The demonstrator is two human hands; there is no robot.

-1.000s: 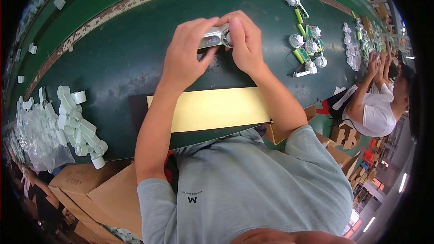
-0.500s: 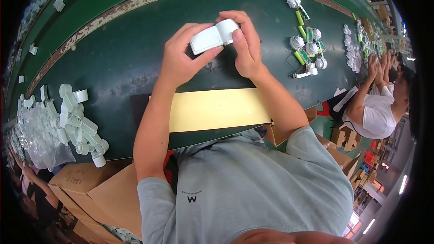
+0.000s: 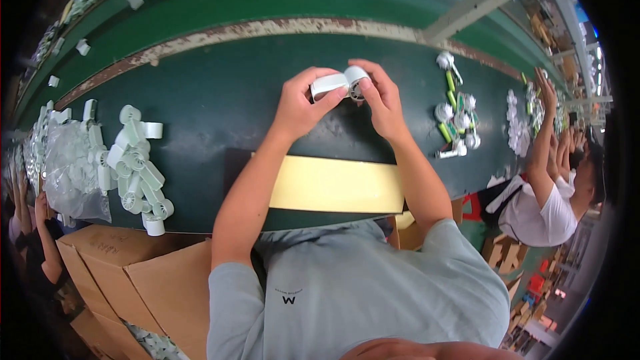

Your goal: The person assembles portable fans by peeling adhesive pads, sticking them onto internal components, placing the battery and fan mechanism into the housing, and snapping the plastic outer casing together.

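Observation:
Above the table I hold a small white handheld fan (image 3: 330, 83) with both hands. It has a flat rounded body and a round head, whose dark slotted side shows. My left hand (image 3: 299, 103) is closed round the body, thumb along its near edge. My right hand (image 3: 383, 101) grips the round head, with the thumb on its near side and the fingers behind. Below my hands lies a yellow sheet (image 3: 339, 185) on a dark mat. Fan innards (image 3: 460, 117) with white motors, green cells and circuit boards lie to the right.
White fan housings (image 3: 138, 163) are heaped at the left beside a clear plastic bag (image 3: 73, 167). A green conveyor belt (image 3: 280, 3) with scattered white parts runs beyond the table's chipped rail. Cardboard boxes (image 3: 170, 280) stand below left. Co-workers sit on both sides, one in a white shirt (image 3: 543, 217).
The fan has been turned in my hands, so the round head's slotted side now shows instead of its smooth wall. The view has shifted, showing more of the conveyor. The right co-worker's arm has risen.

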